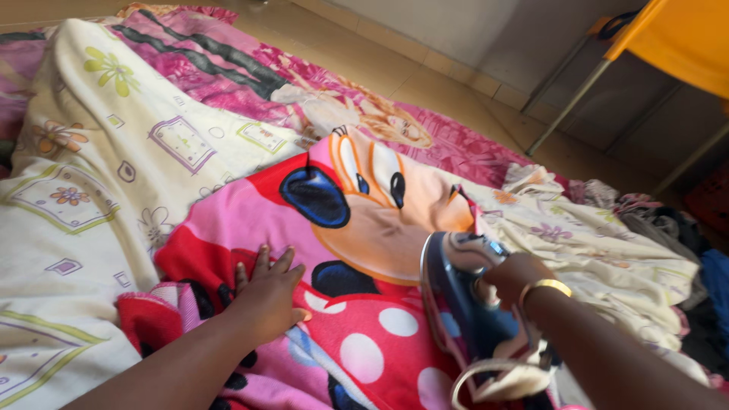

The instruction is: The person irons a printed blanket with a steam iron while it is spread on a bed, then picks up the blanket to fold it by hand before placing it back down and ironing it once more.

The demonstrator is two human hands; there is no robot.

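A pink and red cloth [250, 216] printed with a cartoon mouse lies spread over a cream flowered sheet [99, 167]. My left hand [269, 292] presses flat on the cloth, fingers apart, near its left edge. My right hand [516, 277], with a gold bangle on the wrist, grips the handle of a blue electric iron [463, 304]. The iron rests on the cloth's right part, its tip towards the mouse's face. A cream cord [493, 380] loops from the iron's back end.
A pink cartoon-print sheet [456, 144] lies beyond, on a tiled floor [425, 83]. A heap of crumpled clothes [645, 220] sits at the right. An orange chair [683, 38] with metal legs stands at the top right, by a wall.
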